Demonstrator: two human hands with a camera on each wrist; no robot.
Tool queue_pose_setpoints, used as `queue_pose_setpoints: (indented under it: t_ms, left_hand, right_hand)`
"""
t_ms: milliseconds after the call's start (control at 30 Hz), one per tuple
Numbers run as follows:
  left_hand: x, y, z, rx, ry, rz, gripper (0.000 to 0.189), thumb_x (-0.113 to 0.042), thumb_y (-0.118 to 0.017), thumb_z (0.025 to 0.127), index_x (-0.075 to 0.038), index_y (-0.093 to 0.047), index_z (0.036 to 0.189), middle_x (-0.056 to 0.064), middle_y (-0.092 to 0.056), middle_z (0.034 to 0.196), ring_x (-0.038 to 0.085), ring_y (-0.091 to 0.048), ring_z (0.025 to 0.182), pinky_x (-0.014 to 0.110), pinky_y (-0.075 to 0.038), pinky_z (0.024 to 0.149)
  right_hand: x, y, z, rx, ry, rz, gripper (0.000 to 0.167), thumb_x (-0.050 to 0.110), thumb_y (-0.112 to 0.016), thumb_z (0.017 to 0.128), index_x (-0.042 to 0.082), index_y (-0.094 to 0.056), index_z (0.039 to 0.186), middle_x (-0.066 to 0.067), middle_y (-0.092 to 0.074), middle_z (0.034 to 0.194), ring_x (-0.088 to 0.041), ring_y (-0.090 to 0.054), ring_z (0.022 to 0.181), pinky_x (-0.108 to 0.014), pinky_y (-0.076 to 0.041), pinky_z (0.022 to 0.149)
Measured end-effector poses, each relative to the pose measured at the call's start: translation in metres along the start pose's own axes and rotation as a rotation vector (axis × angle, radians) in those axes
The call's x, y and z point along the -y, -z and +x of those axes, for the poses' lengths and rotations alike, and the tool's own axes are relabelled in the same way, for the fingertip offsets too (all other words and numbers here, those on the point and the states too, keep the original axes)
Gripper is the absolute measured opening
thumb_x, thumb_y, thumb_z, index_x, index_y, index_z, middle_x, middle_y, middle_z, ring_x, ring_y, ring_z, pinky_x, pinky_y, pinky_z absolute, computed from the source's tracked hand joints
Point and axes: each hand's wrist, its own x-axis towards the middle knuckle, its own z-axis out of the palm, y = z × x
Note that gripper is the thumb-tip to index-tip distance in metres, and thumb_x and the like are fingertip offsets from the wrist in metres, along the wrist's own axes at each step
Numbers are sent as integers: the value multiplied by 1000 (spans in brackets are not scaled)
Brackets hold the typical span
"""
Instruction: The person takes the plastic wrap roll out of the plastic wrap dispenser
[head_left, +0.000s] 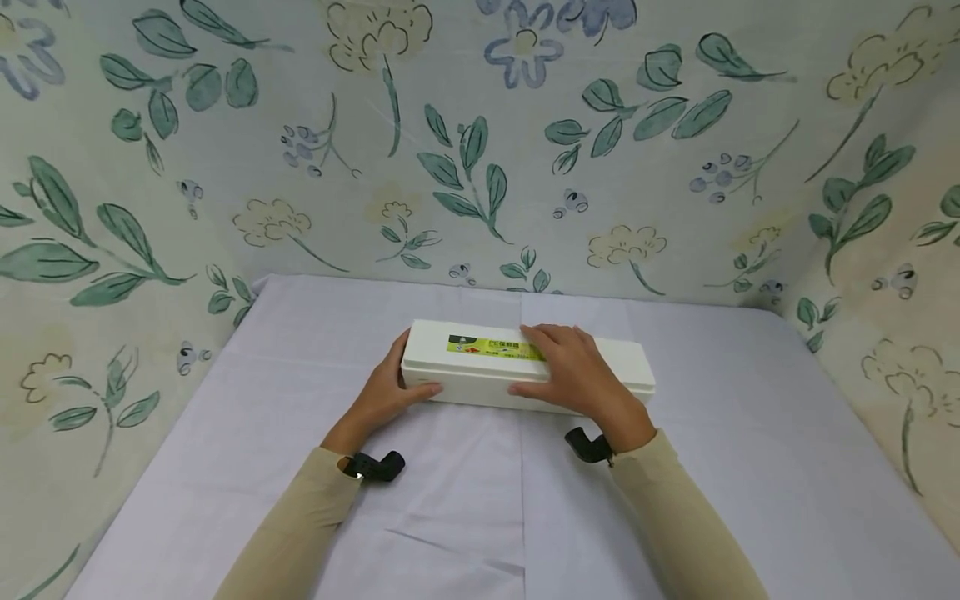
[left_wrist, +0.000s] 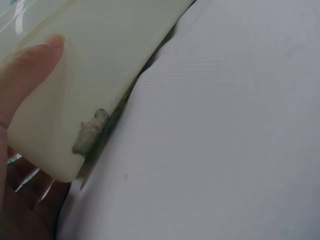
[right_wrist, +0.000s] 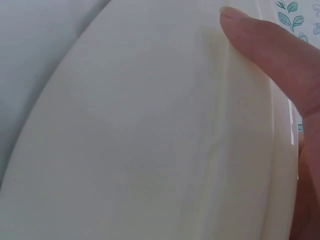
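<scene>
A long white plastic box point(head_left: 480, 379) with a lid point(head_left: 618, 360) lies across the middle of the table. A yellow-green printed label point(head_left: 491, 347) sits on the lid, partly covered by the right fingers. My left hand point(head_left: 382, 392) grips the box's left end, thumb on the front face and fingers behind the end. With its thumb on the front and its fingers over the top, my right hand point(head_left: 577, 375) holds the box right of centre. In the left wrist view, a rough greyish patch point(left_wrist: 91, 133) shows low on the box near its corner.
A white cloth point(head_left: 450, 483) with creases and a middle seam covers the table. Floral fabric point(head_left: 465, 167) hangs behind and at both sides. Black camera mounts point(head_left: 378, 467) are strapped at both wrists, below beige sleeves point(head_left: 300, 508).
</scene>
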Motion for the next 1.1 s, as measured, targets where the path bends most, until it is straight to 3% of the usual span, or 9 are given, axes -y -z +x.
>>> queue_pose_setpoints:
  t_ms: [367,1000,1100]
  left_hand:
    - [1,-3,2,5,-6,-10,107,-41,-82,75,-28,-12,155,0,-31,154,25,-36,136,52,-29,110]
    - [-1,-2,0,7,-7,-26,105,-35,-83,76,-28,-13,155,0,-31,154,24,-38,134,53,-30,109]
    - [-18,1,-5,14,7,-20,103,-28,-81,79,-21,-13,155,5,-31,154,27,-38,134,53,-30,109]
  right_hand:
    - [-2,0,-3,-36,26,26,89,59,-77,72,15,-48,143,-9,-52,134,-29,-44,125,-52,-30,108]
    - [-11,5,-6,23,48,54,77,54,-76,77,26,-48,143,-11,-49,140,-32,-40,130,-55,-26,109]
    - [-12,4,-6,5,70,47,76,54,-76,77,26,-50,143,-11,-50,137,-32,-41,129,-54,-28,108]
